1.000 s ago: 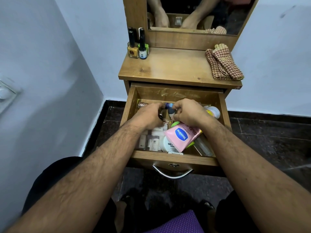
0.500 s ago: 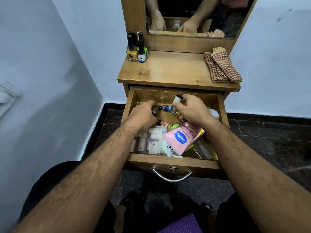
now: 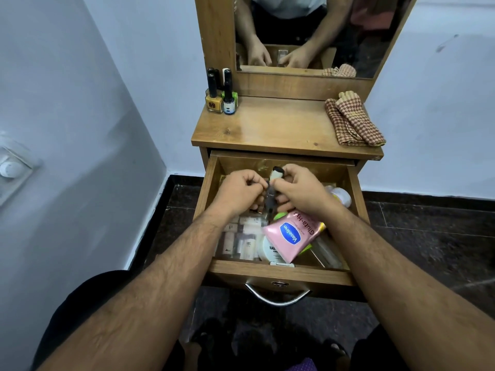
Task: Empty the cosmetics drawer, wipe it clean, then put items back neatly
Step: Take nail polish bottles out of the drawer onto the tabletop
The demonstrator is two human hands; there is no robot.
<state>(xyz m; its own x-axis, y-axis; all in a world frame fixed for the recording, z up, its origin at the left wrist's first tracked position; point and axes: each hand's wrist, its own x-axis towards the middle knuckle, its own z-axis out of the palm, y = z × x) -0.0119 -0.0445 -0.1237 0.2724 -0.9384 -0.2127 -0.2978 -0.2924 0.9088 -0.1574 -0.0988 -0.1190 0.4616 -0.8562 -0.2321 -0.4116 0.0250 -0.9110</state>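
The wooden drawer (image 3: 281,273) stands pulled out and holds several cosmetics. A pink Vaseline tube (image 3: 293,236) lies on top near the front, over a white round jar (image 3: 269,251) and pale sachets (image 3: 242,241). My right hand (image 3: 297,190) grips small bottles (image 3: 276,174), one with a white cap sticking up above its fingers. My left hand (image 3: 241,190) is curled round small dark items just left of them; what it grips is mostly hidden. Both hands are over the drawer's back half, almost touching.
Several nail polish bottles (image 3: 222,96) stand at the dresser top's (image 3: 270,127) back left. A folded checked cloth (image 3: 353,120) lies at its right. A mirror (image 3: 316,33) rises behind. A white bottle (image 3: 340,196) lies in the drawer's right side. Walls close in on the left.
Both hands have drawn together and lifted slightly over the drawer's back. The right hand's white-capped bottle now points upward between the hands. My view has tilted a little.
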